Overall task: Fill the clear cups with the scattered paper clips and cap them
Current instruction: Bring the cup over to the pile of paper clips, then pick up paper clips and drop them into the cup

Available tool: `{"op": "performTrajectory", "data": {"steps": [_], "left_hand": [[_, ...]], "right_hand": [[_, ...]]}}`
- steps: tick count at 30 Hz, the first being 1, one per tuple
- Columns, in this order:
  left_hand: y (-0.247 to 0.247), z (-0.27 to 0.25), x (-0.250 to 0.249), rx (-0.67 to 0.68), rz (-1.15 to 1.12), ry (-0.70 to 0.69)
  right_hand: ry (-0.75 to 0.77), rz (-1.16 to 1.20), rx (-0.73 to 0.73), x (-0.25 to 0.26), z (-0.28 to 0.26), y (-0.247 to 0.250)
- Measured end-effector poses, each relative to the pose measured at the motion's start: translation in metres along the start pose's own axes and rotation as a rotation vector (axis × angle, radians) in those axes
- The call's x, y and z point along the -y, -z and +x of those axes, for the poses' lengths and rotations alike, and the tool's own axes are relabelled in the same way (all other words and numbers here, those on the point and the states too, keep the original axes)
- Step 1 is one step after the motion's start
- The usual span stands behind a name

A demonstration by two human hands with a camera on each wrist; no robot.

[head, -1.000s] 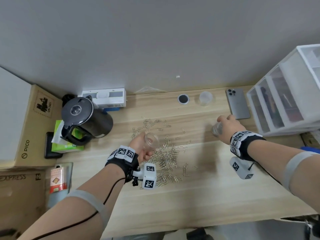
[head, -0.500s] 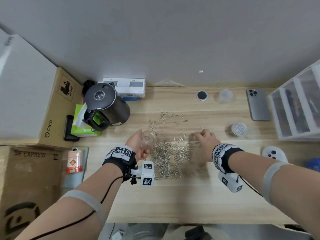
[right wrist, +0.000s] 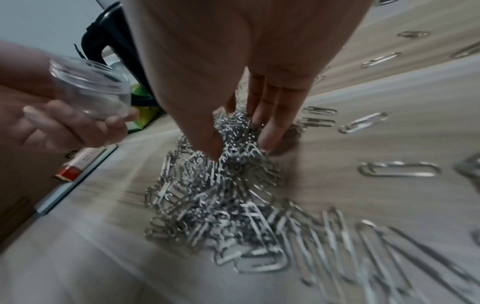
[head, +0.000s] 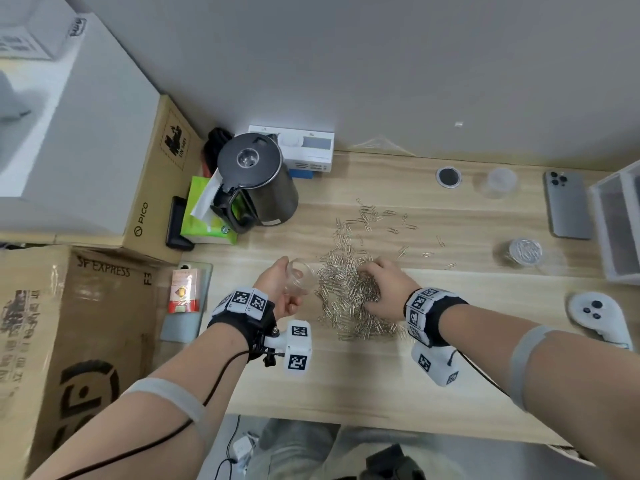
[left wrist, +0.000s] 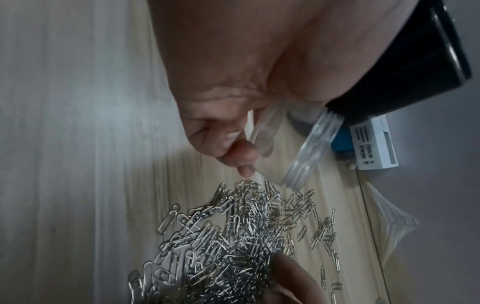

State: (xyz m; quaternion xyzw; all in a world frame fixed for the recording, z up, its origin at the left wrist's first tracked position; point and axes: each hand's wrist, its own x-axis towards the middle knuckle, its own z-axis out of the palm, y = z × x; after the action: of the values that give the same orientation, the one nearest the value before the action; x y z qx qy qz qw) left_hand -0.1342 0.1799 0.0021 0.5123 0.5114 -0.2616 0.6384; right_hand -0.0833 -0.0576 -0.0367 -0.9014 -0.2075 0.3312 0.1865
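Observation:
My left hand (head: 294, 287) grips an empty clear cup (head: 300, 278) tilted just left of the paper clip pile (head: 341, 306), mouth toward the clips. In the left wrist view the cup (left wrist: 309, 152) hangs above the pile (left wrist: 221, 246). My right hand (head: 379, 289) is down on the pile. In the right wrist view my right hand (right wrist: 239, 135) pinches a clump of clips (right wrist: 233, 127) between thumb and fingers, with the cup (right wrist: 96, 90) beside it. A second clear cup (head: 524, 252), full of clips, stands on the table at the right.
A black kettle (head: 256, 181) stands behind my left hand. At the back right lie a round black lid (head: 448, 177), a translucent cap (head: 500, 181) and a phone (head: 568, 206). A drawer unit (head: 616, 223) and a white controller (head: 595, 313) sit at the right edge. Loose clips (head: 374, 216) lie toward the wall.
My right hand left the filled cup at the right, swept left onto the pile and closed on a clump of clips. My left hand kept the empty cup in place.

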Motion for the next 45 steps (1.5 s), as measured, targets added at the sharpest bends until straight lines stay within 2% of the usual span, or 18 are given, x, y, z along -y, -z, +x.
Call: {"op": "performTrajectory", "data": {"steps": [4, 7, 12, 16, 21, 24, 26, 31, 35, 45], "left_hand": [[0.009, -0.003, -0.001, 0.007, -0.003, -0.007], [0.015, -0.003, 0.001, 0.012, 0.004, -0.014], [0.02, -0.003, 0.005, 0.066, 0.017, -0.01], [0.022, -0.003, 0.009, 0.096, 0.013, -0.014], [0.02, -0.003, 0.014, 0.089, 0.026, -0.034], [0.016, -0.009, 0.015, 0.086, 0.026, -0.035], [0.013, -0.011, 0.013, 0.084, 0.025, -0.038], [0.005, -0.011, 0.012, 0.071, 0.033, -0.043], [0.004, -0.009, 0.02, 0.057, 0.028, -0.029], [0.003, -0.006, 0.026, 0.025, 0.005, -0.008]], "right_hand": [[0.005, -0.144, -0.075, 0.016, 0.015, 0.014], [0.042, -0.263, -0.059, 0.03, 0.028, 0.017], [0.281, -0.465, 0.033, 0.052, 0.032, -0.012], [0.352, -0.553, 0.064, 0.057, 0.023, -0.021], [0.316, -0.498, 0.091, 0.039, 0.007, -0.003], [0.262, -0.437, 0.045, 0.024, -0.005, 0.01], [0.17, -0.399, 0.018, 0.015, -0.01, 0.018], [-0.07, -0.454, 0.137, 0.0, -0.022, 0.022], [-0.042, -0.523, 0.152, 0.006, -0.018, 0.005], [0.041, -0.454, 0.147, 0.015, -0.001, 0.003]]}}
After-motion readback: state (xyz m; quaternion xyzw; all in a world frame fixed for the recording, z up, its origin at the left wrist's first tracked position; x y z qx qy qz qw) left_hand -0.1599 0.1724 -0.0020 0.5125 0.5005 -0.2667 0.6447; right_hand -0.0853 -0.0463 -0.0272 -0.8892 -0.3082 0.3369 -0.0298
